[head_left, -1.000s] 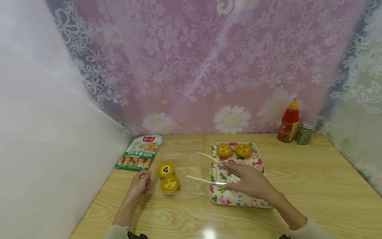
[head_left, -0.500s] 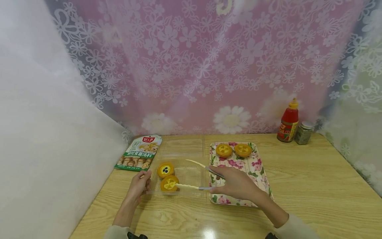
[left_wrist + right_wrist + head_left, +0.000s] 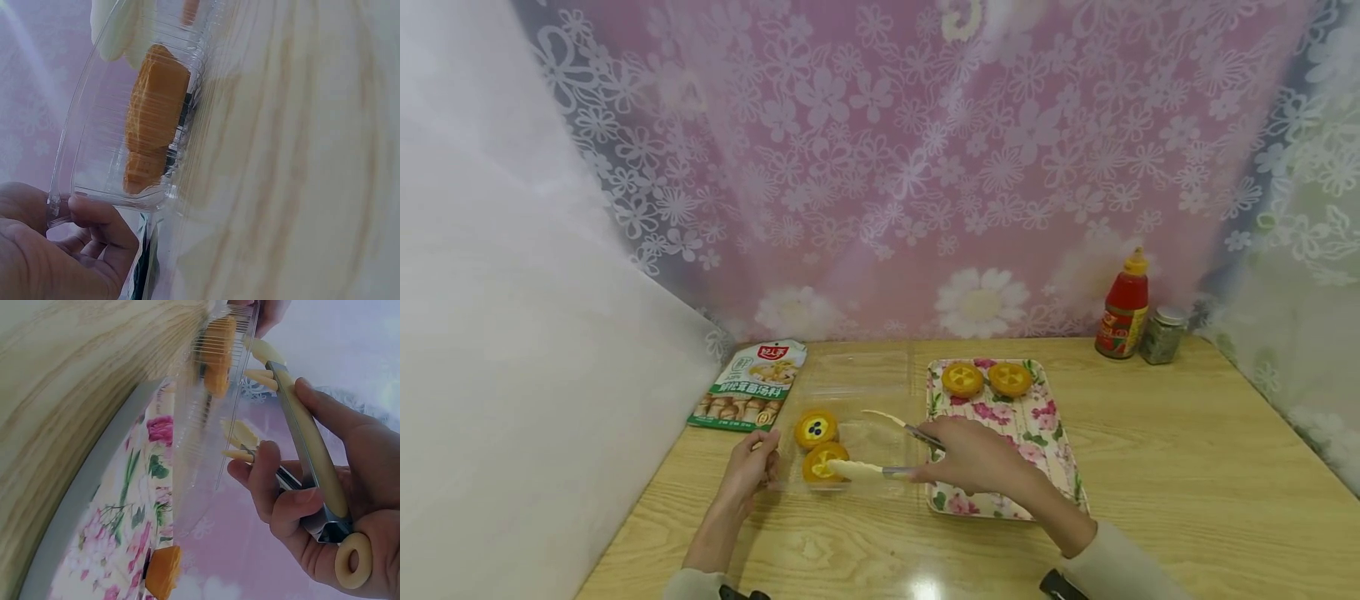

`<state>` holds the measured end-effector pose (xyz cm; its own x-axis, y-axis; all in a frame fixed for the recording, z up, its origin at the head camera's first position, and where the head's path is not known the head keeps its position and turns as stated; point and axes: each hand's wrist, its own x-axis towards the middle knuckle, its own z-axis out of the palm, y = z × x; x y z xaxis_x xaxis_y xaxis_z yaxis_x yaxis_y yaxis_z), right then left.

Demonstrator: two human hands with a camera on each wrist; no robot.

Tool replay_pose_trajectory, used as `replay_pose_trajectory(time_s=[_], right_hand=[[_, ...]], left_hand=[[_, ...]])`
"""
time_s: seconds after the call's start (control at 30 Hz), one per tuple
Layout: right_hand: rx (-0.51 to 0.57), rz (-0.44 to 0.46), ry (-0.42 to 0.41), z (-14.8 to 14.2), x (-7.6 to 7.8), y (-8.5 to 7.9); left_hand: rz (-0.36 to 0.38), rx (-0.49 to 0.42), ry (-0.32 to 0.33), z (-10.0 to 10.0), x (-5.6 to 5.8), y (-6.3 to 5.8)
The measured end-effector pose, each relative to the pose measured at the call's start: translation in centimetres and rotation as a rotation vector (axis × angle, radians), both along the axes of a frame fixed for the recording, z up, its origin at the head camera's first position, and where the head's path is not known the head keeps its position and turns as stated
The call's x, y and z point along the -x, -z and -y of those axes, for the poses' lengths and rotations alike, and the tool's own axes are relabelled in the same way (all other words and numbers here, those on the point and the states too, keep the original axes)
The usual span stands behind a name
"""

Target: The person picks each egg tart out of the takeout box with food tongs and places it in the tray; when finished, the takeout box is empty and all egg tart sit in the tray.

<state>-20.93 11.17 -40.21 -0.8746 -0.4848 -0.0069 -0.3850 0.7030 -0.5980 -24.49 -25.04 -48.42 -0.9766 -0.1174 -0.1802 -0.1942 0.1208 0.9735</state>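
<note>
My left hand [image 3: 751, 462] pinches the left rim of a clear plastic clamshell box [image 3: 887, 433], whose lid lies folded back behind it. Inside at the left sit a blueberry-topped egg tart [image 3: 816, 429] and, nearer, an egg tart with yellow pieces [image 3: 815, 475]. My right hand [image 3: 976, 454] grips metal food tongs [image 3: 300, 425] with cream-coloured tips. Their arms are spread; the near tip overlaps the nearer tart in the head view, the far tip hangs over the box's right part. Nothing is between the tips. In the left wrist view, thumb and fingers grip the rim [image 3: 57, 215].
A floral tray [image 3: 1052, 467] beside the box bears two egg tarts [image 3: 962, 380] at its back edge. A food packet [image 3: 752, 383] lies behind my left hand. At the back right stand a red sauce bottle [image 3: 1125, 308] and a small glass jar [image 3: 1163, 337].
My right hand has moved left from over the tray, bringing the spread tongs over the box, the near tip onto the nearer tart. My left hand has stayed on the rim.
</note>
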Motion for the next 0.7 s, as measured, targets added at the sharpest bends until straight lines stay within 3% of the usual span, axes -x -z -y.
replay_pose_trajectory(time_s=[0.27, 0.7], right_hand=[[-0.085, -0.102, -0.040, 1.0, 0.1, -0.6], [-0.127, -0.104, -0.058, 3.2, 0.1, -1.4]], left_hand=[[-0.011, -0.003, -0.003, -0.1, -0.2, -0.2], [-0.007, -0.004, -0.005, -0.1, -0.2, -0.3]])
